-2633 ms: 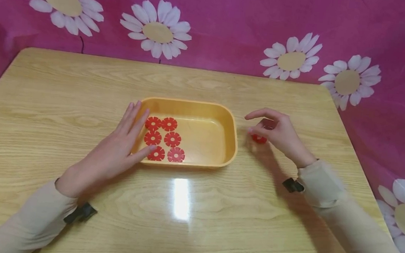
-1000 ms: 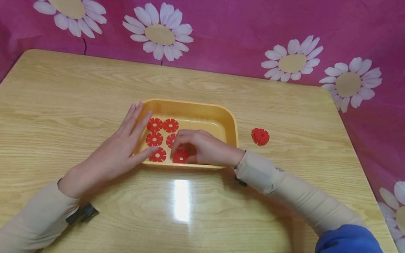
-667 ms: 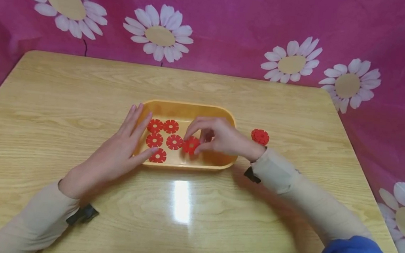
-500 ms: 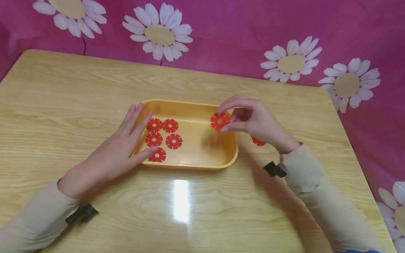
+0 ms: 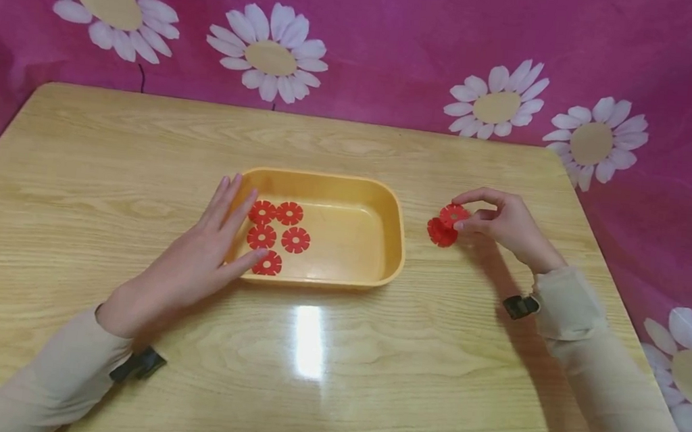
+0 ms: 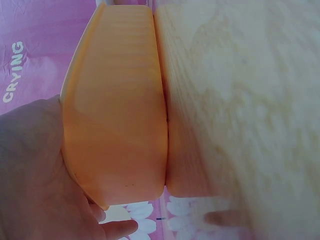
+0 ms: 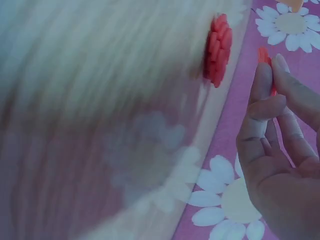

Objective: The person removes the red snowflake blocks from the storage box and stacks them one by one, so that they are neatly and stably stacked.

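Observation:
My right hand [image 5: 506, 225] pinches a red notched plastic disc [image 5: 450, 214] between thumb and fingers, to the right of the tray. The disc is held just above a small stack of like red discs [image 5: 440, 235] on the table. In the right wrist view the stack [image 7: 218, 52] stands several discs thick, apart from the pinched disc [image 7: 263, 55]. With fingers spread and straight, my left hand [image 5: 187, 258] rests over the left end of the yellow tray [image 5: 350, 243]. Several red discs [image 5: 261, 237] lie flat inside, toward its left; the thumb slightly overlaps one.
The wood-grain table [image 5: 395, 369] reflects a bright light near its front. Behind it and at the right hangs a magenta cloth [image 5: 390, 43] printed with white daisies. The tray's wall [image 6: 115, 110] rises from the table beside my left hand.
My right hand has picked a red disc from the tray's near row and carried it right, over the rim, to the stack. My left hand stays on the tray's left end.

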{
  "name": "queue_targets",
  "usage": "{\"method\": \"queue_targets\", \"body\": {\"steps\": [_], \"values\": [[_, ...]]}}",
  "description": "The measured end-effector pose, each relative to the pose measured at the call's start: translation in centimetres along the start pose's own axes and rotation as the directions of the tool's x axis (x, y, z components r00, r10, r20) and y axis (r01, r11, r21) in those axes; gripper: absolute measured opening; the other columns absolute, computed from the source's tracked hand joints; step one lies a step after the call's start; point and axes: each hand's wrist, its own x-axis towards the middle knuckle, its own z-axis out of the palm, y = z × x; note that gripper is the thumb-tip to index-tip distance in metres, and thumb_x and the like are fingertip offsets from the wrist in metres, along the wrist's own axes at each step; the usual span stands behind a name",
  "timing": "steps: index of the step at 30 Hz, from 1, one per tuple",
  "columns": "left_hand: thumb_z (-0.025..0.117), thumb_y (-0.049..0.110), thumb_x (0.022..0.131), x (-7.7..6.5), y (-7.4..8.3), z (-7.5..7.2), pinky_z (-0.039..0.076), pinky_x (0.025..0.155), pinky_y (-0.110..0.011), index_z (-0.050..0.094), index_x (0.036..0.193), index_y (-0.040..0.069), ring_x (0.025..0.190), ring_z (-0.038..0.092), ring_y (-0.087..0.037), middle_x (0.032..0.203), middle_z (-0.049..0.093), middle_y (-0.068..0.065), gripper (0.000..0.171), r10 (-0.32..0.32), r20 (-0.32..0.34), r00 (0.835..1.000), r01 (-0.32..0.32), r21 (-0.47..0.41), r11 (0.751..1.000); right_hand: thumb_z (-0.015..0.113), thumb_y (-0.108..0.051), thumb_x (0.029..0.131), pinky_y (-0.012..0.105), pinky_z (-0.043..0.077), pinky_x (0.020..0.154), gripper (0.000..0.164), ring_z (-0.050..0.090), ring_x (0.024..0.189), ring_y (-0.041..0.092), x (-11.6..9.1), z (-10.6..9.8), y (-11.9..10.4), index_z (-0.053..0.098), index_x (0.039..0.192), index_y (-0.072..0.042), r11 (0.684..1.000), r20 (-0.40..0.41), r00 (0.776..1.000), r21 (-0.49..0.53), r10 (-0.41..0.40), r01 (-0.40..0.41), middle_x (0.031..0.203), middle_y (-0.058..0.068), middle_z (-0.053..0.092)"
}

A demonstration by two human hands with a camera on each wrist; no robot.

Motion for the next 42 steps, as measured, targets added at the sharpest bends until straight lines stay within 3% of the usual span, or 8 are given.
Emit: {"method": "queue_targets", "body": {"steps": [4, 8, 12, 19, 23, 28, 38, 42], "values": [[0.058, 0.047, 0.095, 0.1, 0.0, 0.0, 0.039, 0.1, -0.06, 0.002, 0.159, 0.014, 0.148, -0.016, -0.021, 0.161, -0.021, 0.003, 0.091, -0.003, -0.007, 1.0, 0.003, 0.002, 1.0, 0.076, -0.007, 0.085, 0.026, 0.055, 0.066, 0.043, 0.065, 0.074, 0.02, 0.2, 0.1, 0.7, 0.064, 0.126, -0.008, 1.0, 0.035, 0.999, 0.003, 0.017, -0.017, 0.121, 0.012, 0.061], [0.058, 0.047, 0.095, 0.3, 0.0, -0.1, 0.039, 0.1, -0.061, 0.003, 0.159, 0.013, 0.148, -0.016, -0.021, 0.162, -0.02, 0.001, 0.091, 0.006, -0.007, 1.0, -0.006, 0.0, 1.0, 0.078, -0.012, 0.085, 0.022, 0.051, 0.062, 0.046, 0.055, 0.07, 0.015, 0.3, 0.1, 0.8, 0.063, 0.128, -0.01, 0.998, 0.028, 1.0, -0.061, 0.011, -0.009, 0.13, 0.006, 0.056], [0.057, 0.047, 0.096, 0.3, 0.0, -0.2, 0.037, 0.101, -0.062, 0.002, 0.159, 0.013, 0.148, -0.015, -0.023, 0.162, -0.02, 0.0, 0.091, 0.015, -0.008, 1.0, -0.015, 0.001, 1.0, 0.077, -0.016, 0.086, 0.025, 0.046, 0.056, 0.043, 0.046, 0.064, 0.021, 0.3, 0.2, 0.1, 0.064, 0.127, -0.013, 0.997, 0.0, 0.999, -0.074, -0.038, 0.037, 0.127, 0.004, 0.058], [0.058, 0.047, 0.095, 0.3, 0.0, -0.4, 0.036, 0.101, -0.063, 0.001, 0.159, 0.015, 0.148, -0.016, -0.022, 0.162, -0.02, 0.001, 0.091, 0.011, -0.012, 1.0, -0.011, 0.003, 1.0, 0.076, -0.01, 0.086, 0.027, 0.052, 0.064, 0.037, 0.056, 0.07, 0.029, 0.1, 1.6, -3.4, 0.066, 0.122, -0.011, 0.989, 0.024, 0.988, 0.007, -0.15, 0.15, 0.111, 0.014, 0.061], [0.058, 0.046, 0.095, 0.2, -0.1, -0.3, 0.036, 0.101, -0.063, 0.001, 0.159, 0.014, 0.148, -0.015, -0.023, 0.162, -0.019, 0.0, 0.091, 0.014, -0.018, 1.0, -0.014, 0.004, 1.0, 0.077, -0.003, 0.083, 0.026, 0.054, 0.063, 0.035, 0.058, 0.072, 0.027, 0.5, 3.6, -5.9, 0.067, 0.117, -0.006, 0.958, 0.082, 0.957, 0.091, -0.278, 0.27, 0.11, 0.01, 0.065], [0.057, 0.048, 0.095, 0.3, -0.1, -0.1, 0.036, 0.1, -0.065, 0.001, 0.159, 0.014, 0.148, -0.015, -0.023, 0.162, -0.019, 0.0, 0.091, 0.007, -0.008, 1.0, -0.007, -0.01, 1.0, 0.078, 0.001, 0.081, 0.028, 0.056, 0.072, 0.034, 0.062, 0.08, 0.028, 1.4, 6.7, -8.3, 0.068, 0.114, -0.001, 0.913, 0.168, 0.904, 0.181, -0.394, 0.365, 0.115, 0.018, 0.065], [0.057, 0.049, 0.095, 0.3, -0.1, 0.1, 0.033, 0.101, -0.067, 0.001, 0.159, 0.016, 0.148, -0.016, -0.022, 0.162, -0.02, 0.0, 0.091, -0.011, 0.009, 1.0, 0.011, -0.009, 1.0, 0.076, 0.006, 0.081, 0.04, 0.057, 0.073, 0.032, 0.07, 0.08, 0.024, 2.8, 14.3, -10.9, 0.067, 0.111, 0.005, 0.879, 0.379, 0.794, 0.247, -0.475, 0.408, 0.11, 0.021, 0.067], [0.056, 0.05, 0.095, 0.3, 0.0, 0.1, 0.033, 0.101, -0.067, 0.001, 0.159, 0.016, 0.147, -0.017, -0.022, 0.161, -0.022, 0.002, 0.091, -0.012, 0.011, 1.0, 0.012, -0.002, 1.0, 0.075, 0.005, 0.082, 0.041, 0.058, 0.071, 0.032, 0.07, 0.079, 0.022, 2.8, 16.1, -11.0, 0.067, 0.113, 0.004, 0.887, 0.427, 0.778, 0.227, -0.462, 0.402, 0.111, 0.017, 0.068]]}}
